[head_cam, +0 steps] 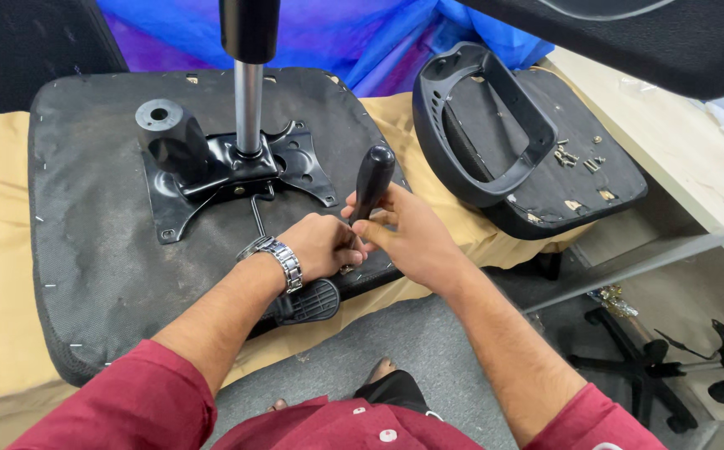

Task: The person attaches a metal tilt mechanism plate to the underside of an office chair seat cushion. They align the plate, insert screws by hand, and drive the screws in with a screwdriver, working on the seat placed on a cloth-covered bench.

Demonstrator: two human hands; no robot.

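An upturned black office chair seat (95,208) lies on a tan padded surface, its metal tilt plate (237,171) and chrome gas cylinder (248,108) pointing up. My right hand (408,237) grips the black handle of a screwdriver (373,179) held upright at the seat's near edge. My left hand (322,246), with a metal watch on the wrist, is closed around the tool's lower part right next to it. A black armrest pad (308,302) lies under my left wrist. The tool's tip is hidden by my hands.
A second seat base (578,179) with a black armrest loop (483,125) and loose screws (574,157) lies to the right. A black knob (166,133) sits on the tilt plate. Blue cloth (362,33) lies behind. A chair star base (653,367) stands on the floor at right.
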